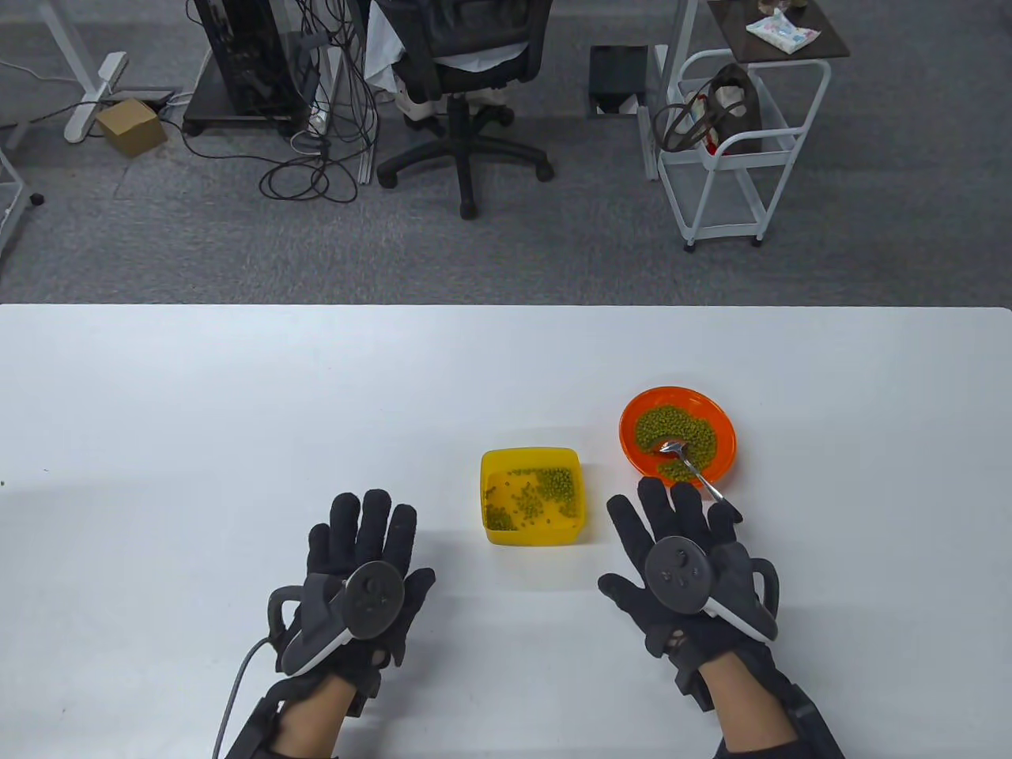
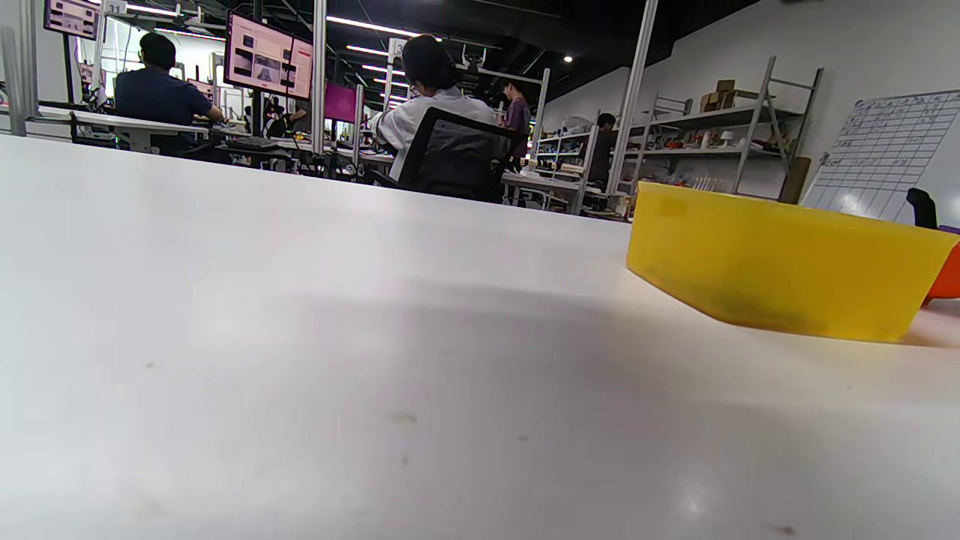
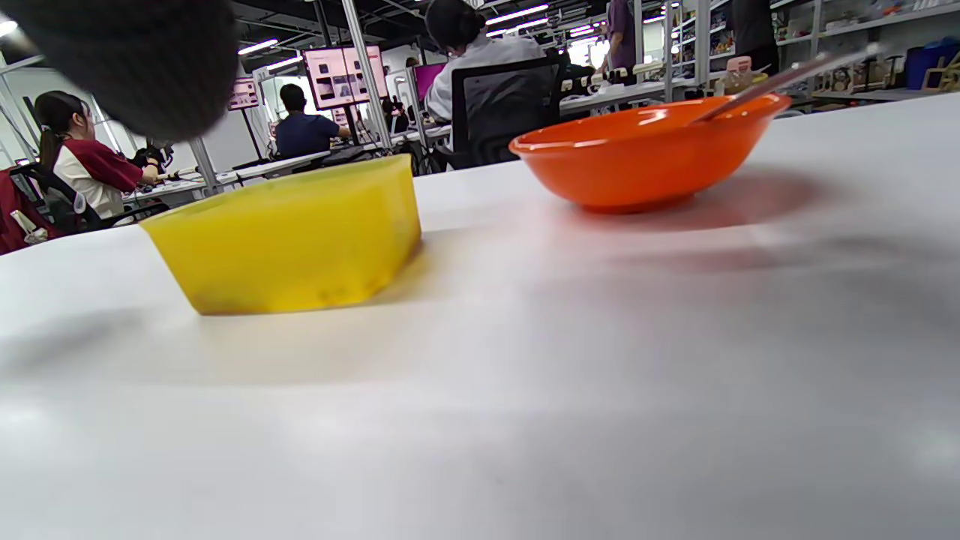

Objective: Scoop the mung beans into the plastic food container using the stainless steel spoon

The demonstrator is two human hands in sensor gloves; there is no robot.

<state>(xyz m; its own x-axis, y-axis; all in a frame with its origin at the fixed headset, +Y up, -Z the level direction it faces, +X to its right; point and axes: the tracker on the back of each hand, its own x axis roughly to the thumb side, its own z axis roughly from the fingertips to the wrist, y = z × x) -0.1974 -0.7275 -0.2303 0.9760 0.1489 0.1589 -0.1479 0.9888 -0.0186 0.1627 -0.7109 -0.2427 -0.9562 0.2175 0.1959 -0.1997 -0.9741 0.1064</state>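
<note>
One spoon [image 1: 689, 463] handle ends under right-hand fingers [image 1: 686, 506].

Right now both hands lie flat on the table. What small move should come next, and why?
Probably the right hand should reach forward and grip the spoon handle. The spoon rests in the orange bowl among the beans, just beyond its fingertips, and the yellow container holds only a few.

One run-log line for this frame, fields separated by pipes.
left hand: flat, idle | right hand: flat, empty | spoon: resting in orange bowl | yellow container: some mung beans inside
</note>
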